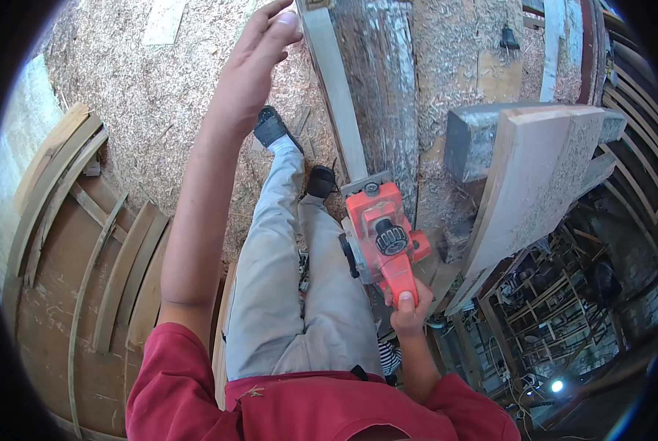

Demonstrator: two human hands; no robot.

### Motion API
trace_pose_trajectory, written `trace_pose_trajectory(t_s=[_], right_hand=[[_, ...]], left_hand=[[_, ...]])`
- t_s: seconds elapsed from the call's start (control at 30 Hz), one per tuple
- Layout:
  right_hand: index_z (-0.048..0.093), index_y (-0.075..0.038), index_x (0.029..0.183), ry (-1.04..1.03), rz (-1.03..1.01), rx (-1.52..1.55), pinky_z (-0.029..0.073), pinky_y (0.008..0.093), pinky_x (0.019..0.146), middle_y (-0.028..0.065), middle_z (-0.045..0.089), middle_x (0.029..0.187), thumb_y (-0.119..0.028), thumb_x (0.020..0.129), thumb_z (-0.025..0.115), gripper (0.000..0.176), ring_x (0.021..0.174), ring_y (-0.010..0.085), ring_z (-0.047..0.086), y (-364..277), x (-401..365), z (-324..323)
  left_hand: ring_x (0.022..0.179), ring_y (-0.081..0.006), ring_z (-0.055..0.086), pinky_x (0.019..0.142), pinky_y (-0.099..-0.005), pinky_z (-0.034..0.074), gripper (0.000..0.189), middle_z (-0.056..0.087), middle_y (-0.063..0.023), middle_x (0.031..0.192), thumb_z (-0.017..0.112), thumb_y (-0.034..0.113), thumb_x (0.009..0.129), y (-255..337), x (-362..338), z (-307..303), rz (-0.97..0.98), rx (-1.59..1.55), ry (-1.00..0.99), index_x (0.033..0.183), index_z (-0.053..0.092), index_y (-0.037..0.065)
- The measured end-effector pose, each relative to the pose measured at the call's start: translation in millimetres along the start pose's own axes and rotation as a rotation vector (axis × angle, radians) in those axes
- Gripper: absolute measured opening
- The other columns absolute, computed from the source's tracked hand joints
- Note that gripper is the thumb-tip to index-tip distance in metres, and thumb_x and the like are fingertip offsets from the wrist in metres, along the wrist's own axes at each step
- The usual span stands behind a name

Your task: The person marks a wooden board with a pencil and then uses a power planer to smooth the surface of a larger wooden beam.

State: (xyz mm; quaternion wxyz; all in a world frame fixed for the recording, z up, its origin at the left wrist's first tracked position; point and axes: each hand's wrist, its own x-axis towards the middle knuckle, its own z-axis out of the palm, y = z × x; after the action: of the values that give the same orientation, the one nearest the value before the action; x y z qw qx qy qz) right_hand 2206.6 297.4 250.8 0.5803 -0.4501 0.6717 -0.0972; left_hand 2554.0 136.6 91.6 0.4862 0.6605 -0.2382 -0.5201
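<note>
Holding orange planer by rear handle: right hand closed around grip, thumb on top. Planer nose sits at near end of narrow plank; plank long axis runs straight ahead from right hand. Farther ahead, left hand open, fingers extended, empty, just beside plank. I cannot confirm contact.

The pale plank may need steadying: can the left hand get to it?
Probably yes: the left hand is open beside the pale plank, nothing between them, while the right hand grips the planer.
</note>
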Motion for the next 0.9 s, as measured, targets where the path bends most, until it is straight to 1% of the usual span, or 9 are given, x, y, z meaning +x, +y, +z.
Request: trace_pose_trajectory(t_s=[0.1,0.13,0.23,0.27,0.37,0.5,0.6,0.77,0.9], right_hand=[[0.062,0.005,0.085,0.01,0.004,0.013,0.04,0.03,0.054,0.0073,0.057,0.067,-0.038,0.096,0.053,0.045,0.058,0.0144,0.053,-24,16,11],[0.061,0.005,0.085,0.012,0.002,0.018,0.04,0.03,0.054,0.0073,0.057,0.067,-0.038,0.096,0.053,0.045,0.058,0.0146,0.053,-30,22,15],[0.061,0.005,0.085,0.016,-0.019,0.03,0.04,0.0301,0.054,0.0075,0.056,0.067,-0.038,0.097,0.053,0.045,0.058,0.015,0.053,-51,40,25],[0.061,0.005,0.085,0.015,-0.032,0.036,0.04,0.0302,0.054,0.0076,0.056,0.066,-0.037,0.097,0.052,0.045,0.058,0.0151,0.053,-58,46,30],[0.06,0.005,0.084,0.028,-0.033,0.043,0.04,0.0302,0.053,0.0074,0.055,0.066,-0.037,0.098,0.051,0.045,0.057,0.0154,0.053,-86,63,45],[0.059,0.004,0.085,0.048,-0.009,0.069,0.04,0.0301,0.051,0.0075,0.054,0.065,-0.037,0.099,0.05,0.045,0.056,0.0155,0.052,-120,83,62],[0.063,0.004,0.089,0.073,-0.008,0.14,0.032,0.0255,0.049,0.0034,0.055,0.065,-0.034,0.097,0.053,0.039,0.055,0.0085,0.047,-136,97,73],[0.062,0.003,0.09,0.102,-0.052,0.153,0.035,0.0252,0.047,0.0031,0.054,0.066,-0.033,0.099,0.051,0.039,0.054,0.0088,0.05,-166,120,92],[0.061,0.002,0.089,0.133,-0.066,0.163,0.038,0.0257,0.046,0.0035,0.055,0.068,-0.033,0.101,0.05,0.039,0.054,0.009,0.051,-186,135,105]], left_hand=[[0.139,-0.0314,0.053,0.119,-0.0453,0.037,0.071,0.053,-0.0205,0.152,0.03,0.058,0.109,-20,16,-28,0.003,-0.079,-0.024,0.155,0.044,0.005],[0.14,-0.0319,0.053,0.119,-0.0464,0.037,0.074,0.051,-0.02,0.154,0.022,0.058,0.11,-22,17,-35,-0.017,-0.043,-0.016,0.155,0.044,0.005],[0.14,-0.0322,0.052,0.119,-0.0467,0.036,0.077,0.05,-0.0204,0.155,0.019,0.06,0.11,-24,16,-56,-0.126,-0.064,0.038,0.154,0.044,0.003],[0.14,-0.0326,0.052,0.119,-0.0468,0.036,0.079,0.05,-0.021,0.155,0.015,0.06,0.109,-23,13,-61,-0.159,-0.046,0.053,0.154,0.044,0.001],[0.139,-0.0331,0.053,0.119,-0.0467,0.036,0.08,0.05,-0.0213,0.154,0.014,0.06,0.109,-35,6,-78,-0.252,-0.098,0.095,0.153,0.044,0.0],[0.137,-0.0329,0.054,0.117,-0.0468,0.039,0.081,0.052,-0.0203,0.153,0.014,0.062,0.109,-44,-11,-91,-0.329,-0.116,0.126,0.151,0.047,0.001],[0.138,-0.0334,0.053,0.117,-0.0469,0.038,0.082,0.053,-0.0199,0.152,0.011,0.063,0.109,-54,-25,-93,-0.371,-0.159,0.127,0.151,0.048,0.003],[0.137,-0.0329,0.053,0.116,-0.0478,0.037,0.08,0.053,-0.0184,0.152,0.012,0.062,0.11,-73,-47,-88,-0.438,-0.249,0.104,0.152,0.047,0.004],[0.135,-0.032,0.053,0.115,-0.047,0.037,0.079,0.054,-0.0184,0.151,0.015,0.062,0.11,-83,-65,-78,-0.488,-0.287,0.12,0.15,0.05,0.004]])
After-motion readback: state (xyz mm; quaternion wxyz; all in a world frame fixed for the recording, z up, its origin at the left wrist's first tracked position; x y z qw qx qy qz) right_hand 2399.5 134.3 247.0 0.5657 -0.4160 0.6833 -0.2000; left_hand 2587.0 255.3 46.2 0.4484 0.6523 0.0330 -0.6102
